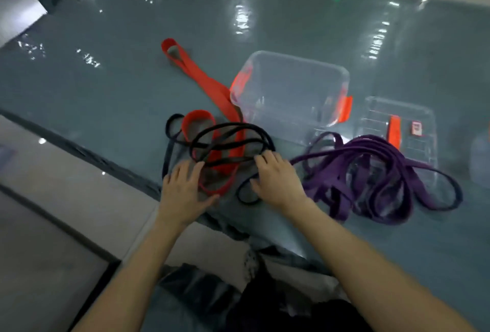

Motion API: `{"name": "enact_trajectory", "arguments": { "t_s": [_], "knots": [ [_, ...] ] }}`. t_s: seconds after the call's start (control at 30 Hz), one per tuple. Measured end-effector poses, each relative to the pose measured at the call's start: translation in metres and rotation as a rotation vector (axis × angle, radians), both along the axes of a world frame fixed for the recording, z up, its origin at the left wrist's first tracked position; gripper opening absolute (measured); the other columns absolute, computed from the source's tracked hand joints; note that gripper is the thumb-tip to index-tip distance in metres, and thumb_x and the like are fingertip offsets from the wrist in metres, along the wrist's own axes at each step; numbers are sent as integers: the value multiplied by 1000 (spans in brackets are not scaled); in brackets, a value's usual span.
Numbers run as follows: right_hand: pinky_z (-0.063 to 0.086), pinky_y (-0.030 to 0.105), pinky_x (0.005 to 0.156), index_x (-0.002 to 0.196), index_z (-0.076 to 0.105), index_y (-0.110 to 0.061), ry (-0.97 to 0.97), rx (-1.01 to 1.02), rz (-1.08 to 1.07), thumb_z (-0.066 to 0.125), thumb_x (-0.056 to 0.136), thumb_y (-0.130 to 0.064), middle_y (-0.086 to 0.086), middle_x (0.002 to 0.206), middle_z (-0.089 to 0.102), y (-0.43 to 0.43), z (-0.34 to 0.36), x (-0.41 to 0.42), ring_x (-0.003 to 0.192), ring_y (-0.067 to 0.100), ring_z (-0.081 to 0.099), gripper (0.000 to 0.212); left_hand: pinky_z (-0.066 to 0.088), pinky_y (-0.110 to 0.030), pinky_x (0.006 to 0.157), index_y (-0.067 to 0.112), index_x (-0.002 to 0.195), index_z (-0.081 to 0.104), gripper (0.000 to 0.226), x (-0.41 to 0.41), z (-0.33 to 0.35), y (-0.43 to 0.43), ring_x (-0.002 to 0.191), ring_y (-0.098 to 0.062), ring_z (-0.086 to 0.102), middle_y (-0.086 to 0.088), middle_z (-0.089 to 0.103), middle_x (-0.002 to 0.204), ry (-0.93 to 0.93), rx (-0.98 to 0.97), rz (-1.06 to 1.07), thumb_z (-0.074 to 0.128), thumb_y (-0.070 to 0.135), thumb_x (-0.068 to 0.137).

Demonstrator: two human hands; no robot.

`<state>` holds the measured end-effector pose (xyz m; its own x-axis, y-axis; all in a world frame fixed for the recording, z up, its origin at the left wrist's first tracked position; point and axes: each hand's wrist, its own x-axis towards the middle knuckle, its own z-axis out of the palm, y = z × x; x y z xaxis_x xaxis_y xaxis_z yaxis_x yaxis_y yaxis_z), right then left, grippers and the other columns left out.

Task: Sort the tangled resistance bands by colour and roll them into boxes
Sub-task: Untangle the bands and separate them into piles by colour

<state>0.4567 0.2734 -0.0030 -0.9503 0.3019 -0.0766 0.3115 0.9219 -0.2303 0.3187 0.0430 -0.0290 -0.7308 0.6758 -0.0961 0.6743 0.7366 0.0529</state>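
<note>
At the near edge, both bare forearms reach in over the table (119, 87), which has a glossy grey-blue cover; left hand (183, 193) lies flat, fingers spread and straight, palm down on the near side of the tangle, gripping nothing; right hand (277, 180) just beside it, palm down, fingertips bent onto the black bands (233, 125); can't tell whether it actually pinches one, frame is blurred; black bands loop between and beyond both hands, interlaced with a red loop (197, 112) that passes under them; one black loop also sits under the right thumb; right of the right hand, a purple bands heap (342, 207), separate from the red/black tangle, sprawled partly over a flat clear piece (413, 111) with an orange clip and small red label; lid or shallow box, can't tell; past the tangle, a clear box (291, 85), upright, orange latches (346, 108) on both ends, no bands inside; a wide red band (204, 79) runs from the tangle past the box's left side, and its far end is folded into a loop, the farthest item on the table.
</note>
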Motion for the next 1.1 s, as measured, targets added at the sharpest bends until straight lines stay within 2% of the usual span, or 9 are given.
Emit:
{"name": "enact_trajectory", "arguments": {
  "t_s": [0.1, 0.2, 0.37, 0.53, 0.6, 0.7, 0.8, 0.93, 1.1],
  "knots": [
    [43, 48, 118, 164, 25, -6, -154, 4, -75, 81, 86, -45, 25, 170, 26, -2, -7, -46, 153, 39, 34, 103, 56, -55, 105, 30, 164, 32, 105, -12, -20, -4, 140, -41, 52, -14, 39, 164, -150, 10, 23, 70, 84, 82],
    [39, 48, 123, 169, 2, -2, -275, -20, -189, 87, 82, -39, 31, 175, 4, 1, -19, -74, 157, 42, 28, 127, 61, -48, 79, 26, 158, 36, 88, -19, -35, 5, 107, -40, 66, -13, 45, 152, -145, 100, 13, 73, 68, 91],
    [43, 49, 118, 168, -2, 2, -209, -212, -374, 91, 79, -48, 23, 159, 41, 2, -33, -102, 142, 41, 47, 138, 55, -43, 58, 23, 130, 54, 38, -75, -29, -7, 81, -35, 70, -5, 62, 115, 8, 303, 9, 71, 28, 96],
    [52, 42, 103, 133, 62, -7, -314, -210, -281, 81, 82, -64, 19, 134, 60, -12, -38, -130, 124, 39, 62, 80, 58, -49, 67, 19, 134, 54, 47, -131, -14, -35, 86, -40, 71, -11, 68, 117, 87, 389, 232, 78, 31, 96],
    [47, 44, 107, 125, 69, -11, -289, -16, -202, 71, 90, -61, 18, 134, 56, -22, -39, -132, 127, 38, 55, 61, 56, -57, 96, 16, 142, 53, 68, -132, -20, -36, 113, -42, 67, -15, 65, 131, 21, 259, 221, 87, 39, 89],
    [44, 49, 106, 127, 66, -10, -240, 46, -105, 62, 98, -49, 19, 136, 56, -27, -28, -128, 129, 41, 53, 49, 20, -61, 133, 13, 161, 44, 100, -114, -35, -46, 158, -42, 36, -21, 44, 165, -1, 177, 122, 92, 48, 80],
    [51, 49, 87, 128, 54, -5, -188, -203, -89, 60, 101, -26, 30, 119, 68, -16, 8, -132, 110, 49, 67, 34, 7, -59, 136, 12, 172, 21, 128, -94, -41, -54, 169, -35, 10, -17, 21, 179, -59, 252, 71, 87, 66, 77],
    [50, 41, 80, 116, 67, -8, 2, -285, 37, 69, 95, -24, 19, 108, 75, -6, 107, -152, 102, 40, 70, 26, 12, -56, 136, 7, 173, 10, 146, -91, -14, -32, 169, -31, 11, -13, 14, 181, -134, 425, 142, 69, 91, 70],
    [55, 44, 69, 91, 68, -10, 107, -347, 140, 79, 92, -22, 14, 85, 71, -2, 244, -171, 84, 34, 74, 16, 30, -53, 130, 13, 174, 11, 146, -125, 76, 16, 163, -32, 29, -10, 28, 177, -249, 775, 194, 92, 72, 68]
  ]
}}
